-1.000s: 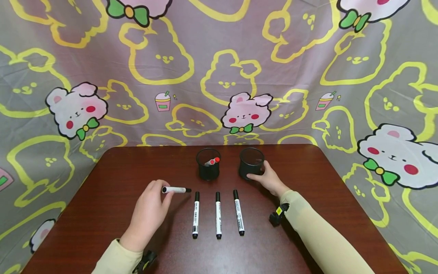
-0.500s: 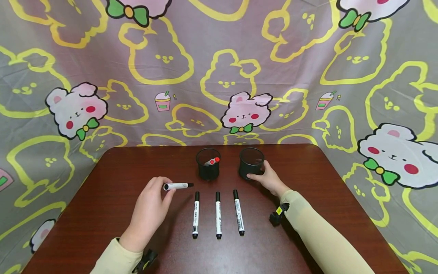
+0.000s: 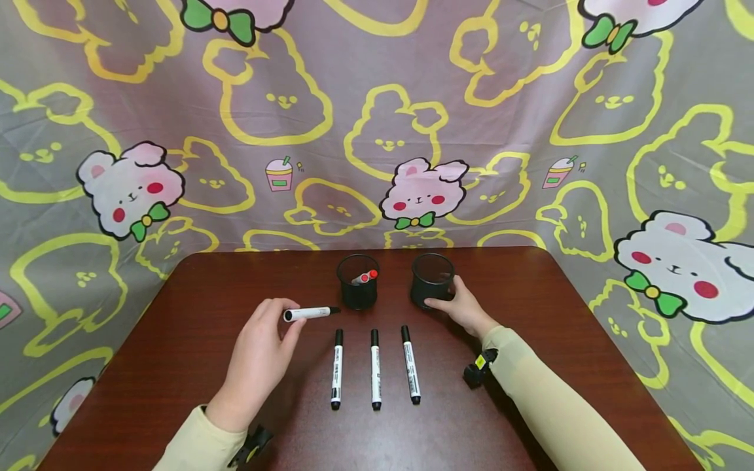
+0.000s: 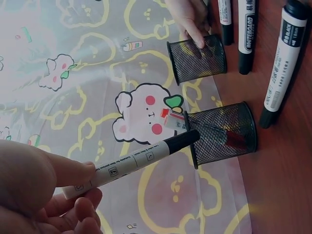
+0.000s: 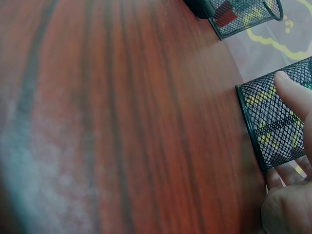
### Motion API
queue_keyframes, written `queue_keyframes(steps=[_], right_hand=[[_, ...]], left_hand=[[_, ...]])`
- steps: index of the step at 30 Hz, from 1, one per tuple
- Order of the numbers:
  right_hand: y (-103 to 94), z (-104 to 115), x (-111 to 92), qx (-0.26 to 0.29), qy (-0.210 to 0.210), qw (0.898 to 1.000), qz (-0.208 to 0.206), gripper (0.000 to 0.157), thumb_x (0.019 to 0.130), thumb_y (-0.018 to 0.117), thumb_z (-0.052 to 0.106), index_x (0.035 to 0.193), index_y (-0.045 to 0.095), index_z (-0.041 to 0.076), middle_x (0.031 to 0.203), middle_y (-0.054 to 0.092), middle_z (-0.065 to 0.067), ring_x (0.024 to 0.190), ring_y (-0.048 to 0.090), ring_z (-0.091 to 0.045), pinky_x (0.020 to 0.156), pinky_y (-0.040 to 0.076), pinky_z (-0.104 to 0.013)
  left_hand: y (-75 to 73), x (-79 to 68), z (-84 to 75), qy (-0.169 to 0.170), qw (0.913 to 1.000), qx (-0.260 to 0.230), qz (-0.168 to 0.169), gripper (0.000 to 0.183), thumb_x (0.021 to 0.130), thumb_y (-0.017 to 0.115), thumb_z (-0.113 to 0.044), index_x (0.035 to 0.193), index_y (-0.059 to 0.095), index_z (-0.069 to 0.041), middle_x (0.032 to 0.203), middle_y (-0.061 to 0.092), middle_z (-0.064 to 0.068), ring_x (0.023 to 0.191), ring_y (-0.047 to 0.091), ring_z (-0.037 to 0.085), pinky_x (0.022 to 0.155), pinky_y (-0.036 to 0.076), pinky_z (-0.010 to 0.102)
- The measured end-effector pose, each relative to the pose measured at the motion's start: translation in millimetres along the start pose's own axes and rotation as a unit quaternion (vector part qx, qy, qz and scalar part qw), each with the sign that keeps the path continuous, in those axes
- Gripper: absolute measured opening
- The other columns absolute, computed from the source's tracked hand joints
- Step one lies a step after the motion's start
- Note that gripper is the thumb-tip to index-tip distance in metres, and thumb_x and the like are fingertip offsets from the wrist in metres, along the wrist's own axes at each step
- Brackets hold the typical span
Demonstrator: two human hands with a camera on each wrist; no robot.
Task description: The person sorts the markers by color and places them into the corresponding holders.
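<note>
My left hand (image 3: 256,356) pinches a whiteboard marker (image 3: 309,314), white with a black cap, between thumb and fingers. The marker is held above the table, its black cap pointing right towards the left mesh pen cup (image 3: 358,298). Red-ended markers (image 4: 173,118) lean inside that cup. My right hand (image 3: 466,310) grips the right mesh pen cup (image 3: 432,294) from its right side, with the thumb (image 5: 292,95) against the mesh. In front of the cups lie three black-capped whiteboard markers (image 3: 337,369), side by side and pointing away from me.
Both cups stand near the back of the dark reddish-brown table (image 3: 206,307). Behind it hangs a cloth (image 3: 353,131) printed with cartoon animals. A dark wrist camera (image 3: 476,374) sits below the right sleeve.
My left hand has raised the marker and carried it a little away and to the right, nearer the left cup. The right hand keeps its grip on the right cup.
</note>
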State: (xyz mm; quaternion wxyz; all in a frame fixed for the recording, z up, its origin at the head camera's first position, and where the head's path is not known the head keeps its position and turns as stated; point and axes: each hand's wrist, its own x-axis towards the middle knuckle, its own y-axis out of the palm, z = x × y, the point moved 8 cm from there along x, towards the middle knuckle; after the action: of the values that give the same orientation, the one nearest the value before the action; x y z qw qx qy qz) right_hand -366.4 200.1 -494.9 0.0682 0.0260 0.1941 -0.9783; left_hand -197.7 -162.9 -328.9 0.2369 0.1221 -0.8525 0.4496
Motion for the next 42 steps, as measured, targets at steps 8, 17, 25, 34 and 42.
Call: queue_keyframes(steps=[8,17,25,34,42], right_hand=[[-1.2,4.4,-4.5,-0.004,0.005,1.000,0.001,0.081,0.089,0.083,0.027,0.151,0.035,0.007,0.146,0.050,-0.022,0.132,0.050,-0.036,0.101,0.046,-0.046],[-3.0,0.5,-2.5,-0.010,0.001,1.000,-0.010,0.079,0.087,0.085,0.028,0.148,0.038,0.009,0.143,0.053,-0.021,0.133,0.051,-0.036,0.104,0.044,-0.048],[-2.5,1.0,-3.3,-0.013,0.002,1.000,-0.006,0.083,0.086,0.086,0.030,0.150,0.037,0.009,0.144,0.052,-0.021,0.135,0.049,-0.037,0.108,0.042,-0.052],[-2.7,-0.9,-2.4,-0.010,0.001,1.000,-0.007,0.083,0.086,0.086,0.030,0.150,0.037,0.009,0.146,0.052,-0.021,0.136,0.049,-0.037,0.107,0.043,-0.051],[-1.4,-0.3,-2.5,-0.020,-0.002,1.000,-0.014,0.079,0.086,0.085,0.030,0.147,0.040,0.009,0.137,0.056,-0.020,0.128,0.054,-0.034,0.099,0.046,-0.043]], left_hand=[[-8.6,5.7,-11.3,0.005,0.9994,-0.024,-0.024,0.030,0.084,0.085,-0.005,0.108,0.067,-0.005,0.087,0.057,0.005,0.068,0.046,0.012,0.056,0.041,0.025],[-3.9,17.6,-25.9,0.019,0.9985,-0.043,-0.027,0.030,0.084,0.085,-0.006,0.108,0.067,-0.006,0.087,0.058,0.006,0.070,0.048,0.013,0.058,0.043,0.026],[3.9,29.6,-42.5,0.031,0.9974,-0.062,-0.020,0.030,0.085,0.084,-0.008,0.110,0.068,-0.007,0.089,0.058,0.003,0.069,0.047,0.012,0.059,0.043,0.027],[15.2,44.7,-65.9,0.046,0.9963,-0.073,0.000,0.028,0.089,0.082,-0.012,0.113,0.068,-0.009,0.101,0.063,0.005,0.067,0.047,0.013,0.059,0.044,0.028],[31.0,55.8,-78.1,0.058,0.9957,-0.068,0.026,0.028,0.091,0.080,-0.016,0.115,0.067,-0.009,0.109,0.065,0.006,0.064,0.044,0.014,0.058,0.042,0.029]])
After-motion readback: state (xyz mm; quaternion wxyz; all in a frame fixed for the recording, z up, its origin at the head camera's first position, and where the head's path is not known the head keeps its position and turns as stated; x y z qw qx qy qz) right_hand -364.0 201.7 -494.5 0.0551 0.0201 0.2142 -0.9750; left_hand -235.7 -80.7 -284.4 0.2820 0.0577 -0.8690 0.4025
